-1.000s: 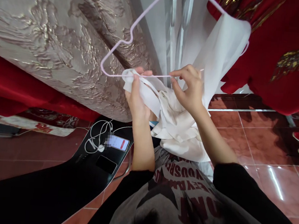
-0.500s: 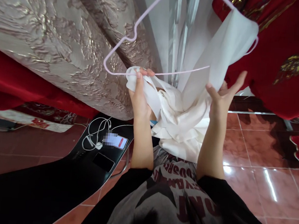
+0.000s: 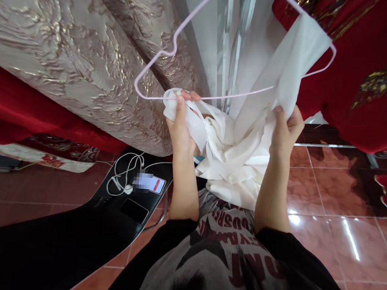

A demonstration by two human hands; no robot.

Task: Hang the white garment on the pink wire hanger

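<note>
A pale pink clothes hanger (image 3: 152, 62) hangs in front of me, its top running out of view. White thin fabric (image 3: 239, 153), perhaps a garment, drapes over the hanger's right arm and bunches down toward my lap. My left hand (image 3: 182, 117) is closed on the hanger's bottom bar and a loop of the fabric, thumb in front, fingers behind. On the other side my right hand (image 3: 286, 130) pinches the hanging fabric below the hanger's right shoulder. The right end of the hanger's bar passes behind the cloth.
Textured silvery-beige fabric (image 3: 86, 65) hangs at left, red fabric with gold sequins (image 3: 357, 113) at right. Metal rods (image 3: 236, 45) stand between them. On a black seat (image 3: 55, 241) lie a lit phone (image 3: 157, 184), a dark phone (image 3: 134, 210) and white cable (image 3: 120, 184).
My right hand's spread fingers have closed on the white fabric and drawn it inward, baring more of the hanger's right corner. My left hand stays in place.
</note>
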